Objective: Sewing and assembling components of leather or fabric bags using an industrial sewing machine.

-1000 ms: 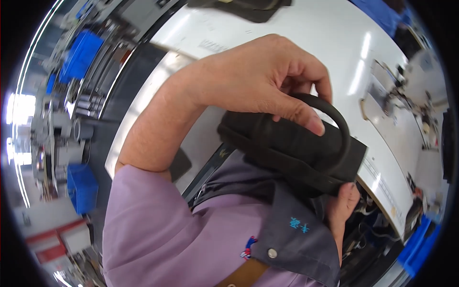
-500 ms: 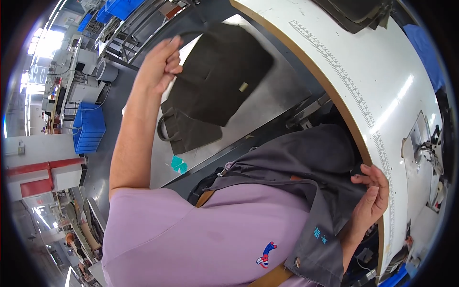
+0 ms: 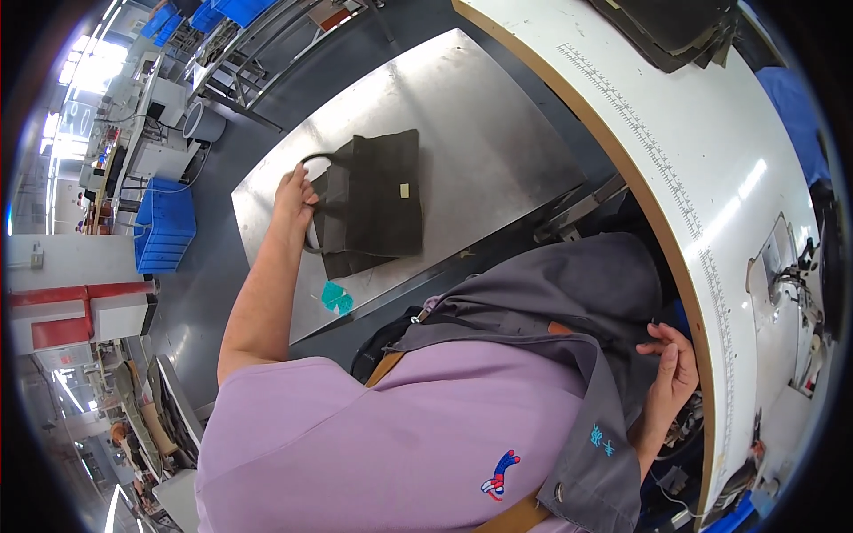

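My left hand (image 3: pixel 296 197) is closed around the curved handle of a dark olive bag piece (image 3: pixel 386 200). The piece lies flat on a bare metal table (image 3: pixel 498 115) and has a small pale tag near one edge. Beneath it, a second dark bag piece (image 3: pixel 351 264) shows along the lower edge, mostly covered. A teal patch (image 3: pixel 336 298) sits on the metal beside them. My right hand (image 3: pixel 673 364) hovers near the wooden edge of the white sewing table, fingers loosely curled and apart, holding nothing.
The white sewing table (image 3: pixel 613 53) curves along the right, with a printed ruler scale, a sewing machine (image 3: pixel 786 280) and stacked dark pieces (image 3: pixel 666 31). Left on the floor stand a blue crate (image 3: pixel 164 226) and a grey bucket (image 3: pixel 204 123). A metal frame stands behind.
My left hand has lowered the raised bag piece onto the other one on the metal table, moving down and nearer. My right hand has shifted slightly left and down.
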A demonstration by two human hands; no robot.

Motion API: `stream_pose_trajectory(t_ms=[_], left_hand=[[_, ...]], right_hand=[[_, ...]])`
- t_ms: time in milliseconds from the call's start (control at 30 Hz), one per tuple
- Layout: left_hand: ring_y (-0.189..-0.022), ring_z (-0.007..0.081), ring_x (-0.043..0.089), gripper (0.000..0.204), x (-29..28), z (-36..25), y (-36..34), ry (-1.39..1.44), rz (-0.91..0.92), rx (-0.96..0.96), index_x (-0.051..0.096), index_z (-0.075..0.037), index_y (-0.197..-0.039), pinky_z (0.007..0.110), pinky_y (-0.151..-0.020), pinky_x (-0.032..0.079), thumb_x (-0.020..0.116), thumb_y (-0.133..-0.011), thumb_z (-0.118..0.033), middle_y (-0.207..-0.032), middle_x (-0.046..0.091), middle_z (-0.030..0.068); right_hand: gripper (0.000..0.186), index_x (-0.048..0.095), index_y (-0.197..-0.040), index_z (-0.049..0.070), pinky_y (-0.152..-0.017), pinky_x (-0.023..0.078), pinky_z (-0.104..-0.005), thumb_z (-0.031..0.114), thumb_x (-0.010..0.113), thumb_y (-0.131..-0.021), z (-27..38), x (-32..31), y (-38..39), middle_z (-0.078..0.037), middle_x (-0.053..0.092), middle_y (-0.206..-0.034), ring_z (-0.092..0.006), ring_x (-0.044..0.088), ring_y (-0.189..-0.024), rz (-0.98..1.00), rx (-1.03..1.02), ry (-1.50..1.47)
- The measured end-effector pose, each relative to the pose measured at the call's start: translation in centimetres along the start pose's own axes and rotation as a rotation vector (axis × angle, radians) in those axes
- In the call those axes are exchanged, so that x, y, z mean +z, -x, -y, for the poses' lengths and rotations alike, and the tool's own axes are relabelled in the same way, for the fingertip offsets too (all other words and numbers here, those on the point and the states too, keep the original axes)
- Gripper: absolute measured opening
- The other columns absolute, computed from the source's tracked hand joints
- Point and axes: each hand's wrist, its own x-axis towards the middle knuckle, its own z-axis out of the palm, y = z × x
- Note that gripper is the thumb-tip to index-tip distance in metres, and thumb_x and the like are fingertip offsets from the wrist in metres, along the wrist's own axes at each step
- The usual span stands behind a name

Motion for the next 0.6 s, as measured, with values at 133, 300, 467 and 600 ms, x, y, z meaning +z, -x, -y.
stream_pose_trajectory(t_ms=[133,300,467,600], left_hand=[[-0.057,0.0041,0.040,0.020,6.9,-5.6,4.5,-0.133,0.403,0.151,0.062,-0.006,-0.106,0.023,-0.052,0.033,0.067,-0.100,-0.024,-0.072,0.046,-0.0048],[-0.104,0.0129,0.062,0.014,8.8,-12.0,7.0,-0.885,0.940,0.567,0.073,-0.010,-0.097,0.033,-0.103,0.042,0.076,-0.084,-0.006,-0.093,0.067,-0.0012],[-0.123,0.0236,0.059,0.019,4.6,-10.5,7.3,-1.867,0.649,1.087,0.070,-0.015,-0.080,0.052,-0.121,0.023,0.072,-0.070,0.001,-0.095,0.070,0.0002],[-0.104,0.0212,0.061,0.016,-1.8,-5.0,4.7,-2.359,0.443,0.993,0.073,-0.016,-0.075,0.037,-0.092,0.043,0.061,-0.083,-0.008,-0.096,0.072,0.0013]], right_hand=[[0.029,0.066,-0.118,-0.005,-0.081,0.053,-0.0291,0.020,0.056,-0.106,-0.1,0.6,0.2,-0.017,0.071,-0.109,-0.0175,0.069,-0.081,0.018,0.023,0.003],[0.029,0.067,-0.117,-0.005,-0.080,0.052,-0.0276,0.020,0.057,-0.105,-0.2,1.3,0.5,-0.016,0.071,-0.106,-0.0163,0.068,-0.082,0.029,0.065,-0.031],[0.030,0.067,-0.116,-0.005,-0.080,0.052,-0.0271,0.021,0.057,-0.105,-1.6,0.6,1.3,-0.015,0.072,-0.105,-0.0152,0.067,-0.082,0.005,0.124,-0.032],[0.030,0.067,-0.116,-0.005,-0.080,0.052,-0.0268,0.021,0.056,-0.106,-2.6,0.8,1.4,-0.014,0.072,-0.105,-0.0147,0.067,-0.082,0.009,0.191,-0.039]])
